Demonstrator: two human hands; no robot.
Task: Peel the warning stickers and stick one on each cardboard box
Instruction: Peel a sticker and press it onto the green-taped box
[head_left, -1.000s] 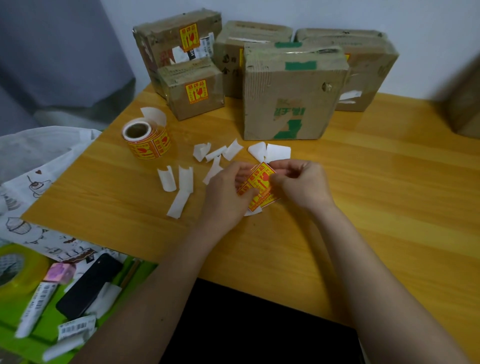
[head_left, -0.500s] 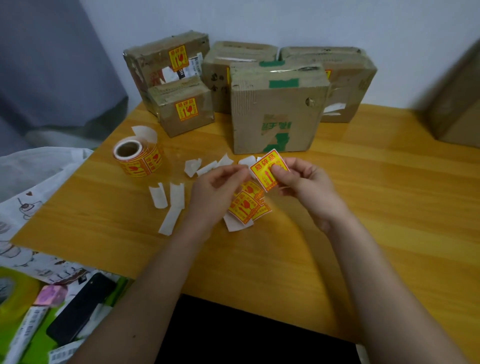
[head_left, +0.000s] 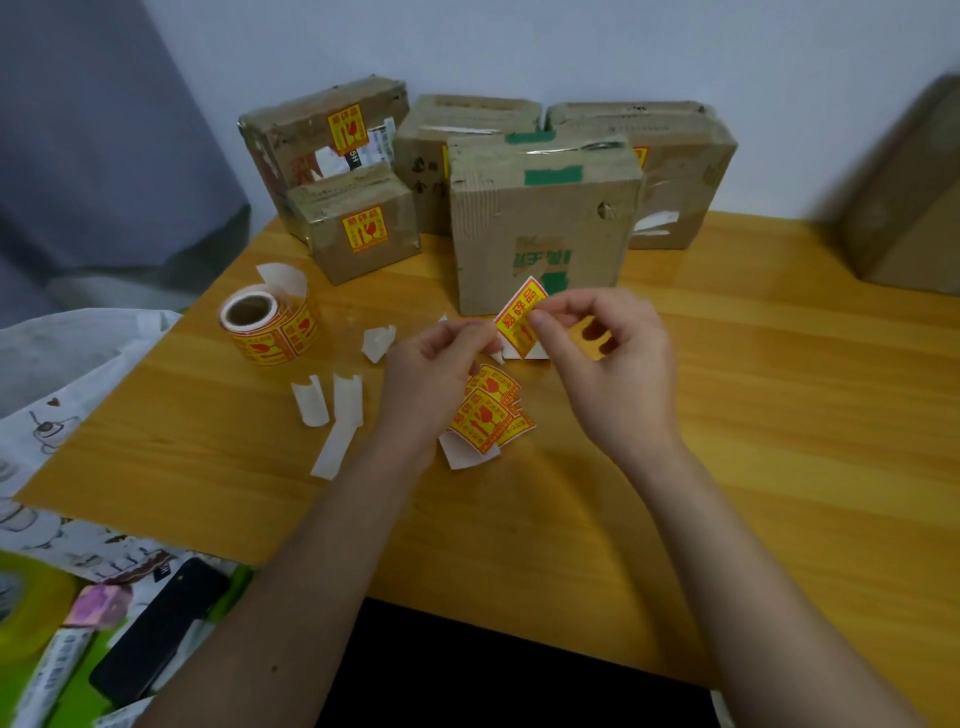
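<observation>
A yellow and red warning sticker is held up over the table, pinched by both my left hand and my right hand; its white backing shows at the lower edge. A small pile of loose stickers lies on the table under my hands. The sticker roll stands at the left. Several cardboard boxes stand at the back: the front box shows no sticker, the small box and the box behind it each carry one.
White backing scraps lie on the wooden table left of my hands. Another brown box sits at the far right. Off the table's left edge are a patterned cloth, a black phone and a tape roll.
Both hands lifted one sticker off the pile and raised it toward the front box. The pile stays on the table.
</observation>
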